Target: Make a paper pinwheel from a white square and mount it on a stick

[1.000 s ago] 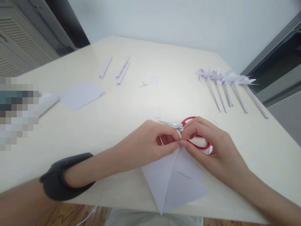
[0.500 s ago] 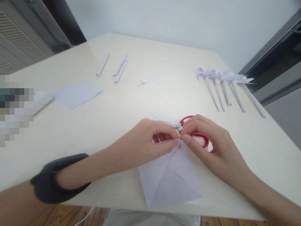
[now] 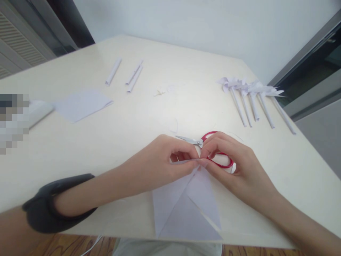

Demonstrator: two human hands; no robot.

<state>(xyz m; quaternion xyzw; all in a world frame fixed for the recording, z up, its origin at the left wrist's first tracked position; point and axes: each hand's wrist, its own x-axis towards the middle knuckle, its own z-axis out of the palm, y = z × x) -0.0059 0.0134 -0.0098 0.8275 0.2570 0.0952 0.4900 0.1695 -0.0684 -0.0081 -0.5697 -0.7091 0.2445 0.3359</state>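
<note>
A folded white paper sheet [image 3: 183,206] lies at the near edge of the cream table [image 3: 133,124], with diagonal creases and cuts in it. My left hand [image 3: 165,160] and my right hand [image 3: 234,163] meet over its far corner, and both pinch the paper's tip between thumb and fingers. Red-handled scissors [image 3: 210,149] lie on the table just behind my fingers, partly hidden by my right hand. A black band wraps my left forearm [image 3: 50,206].
Several finished paper pinwheels on rolled sticks [image 3: 253,103] lie at the right. Three rolled paper sticks [image 3: 125,73] lie at the far left, and a folded paper square [image 3: 82,105] at the left. Small paper scraps [image 3: 160,92] sit mid-table. A blurred patch covers the left edge.
The paper sheet has turned and slid slightly left and toward me under my hands. My fingers keep working the same corner; the scissors have not moved on the table.
</note>
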